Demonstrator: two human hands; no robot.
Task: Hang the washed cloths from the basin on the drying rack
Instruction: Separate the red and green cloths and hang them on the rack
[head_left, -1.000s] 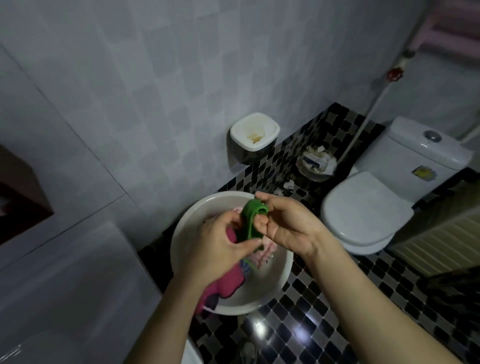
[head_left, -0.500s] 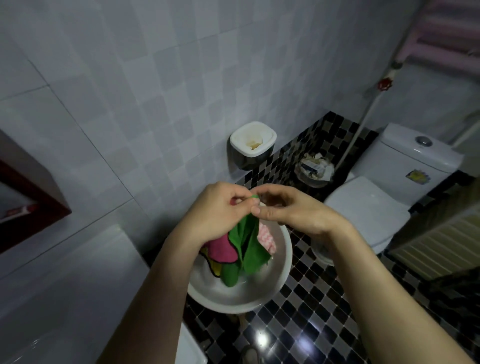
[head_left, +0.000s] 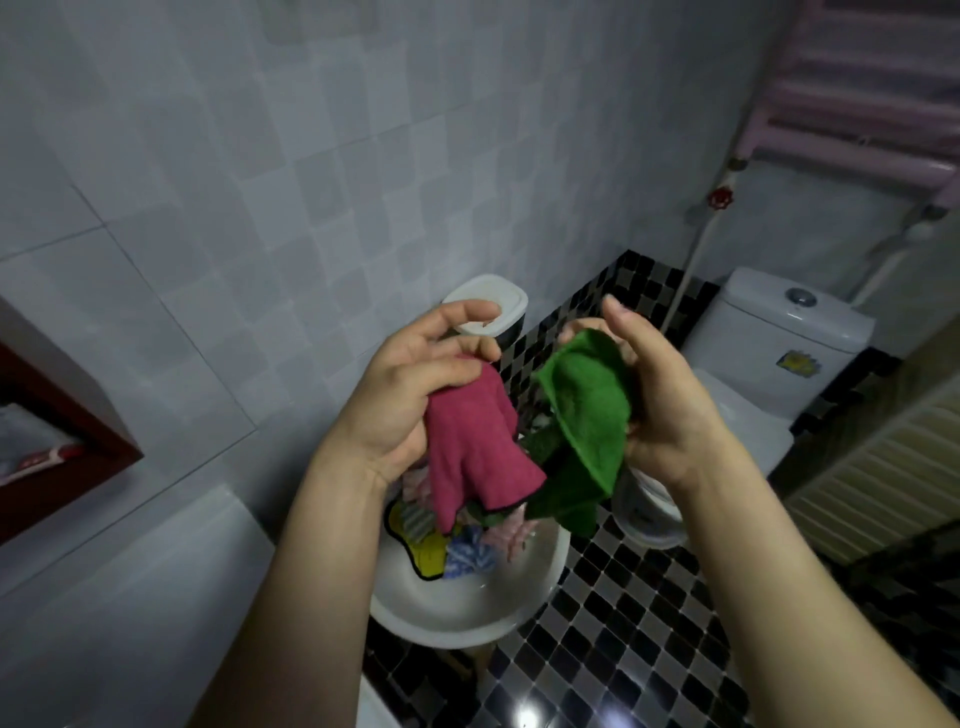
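My left hand (head_left: 410, 395) grips a pink cloth (head_left: 475, 452) that hangs down over the white basin (head_left: 467, 618). Beside it, my right hand (head_left: 660, 400) holds a green cloth (head_left: 587, 431), which drapes from its fingers. Both cloths are lifted clear above the basin. Several more cloths (head_left: 457, 545), yellow, striped blue and pale pink, lie bunched in the basin below. A pink drying rack (head_left: 862, 88) with horizontal bars is mounted high on the wall at the upper right.
A white toilet (head_left: 779, 353) stands at the right on the black-and-white checkered floor (head_left: 649, 649). A white-lidded bin (head_left: 493, 306) sits against the tiled wall behind my hands. A red-framed shelf (head_left: 62, 431) juts out at the left; a ribbed radiator (head_left: 872, 483) is at the far right.
Both hands have risen from the basin and moved apart. The pink cloth now hangs from my left hand and the green one from my right, separated from each other.
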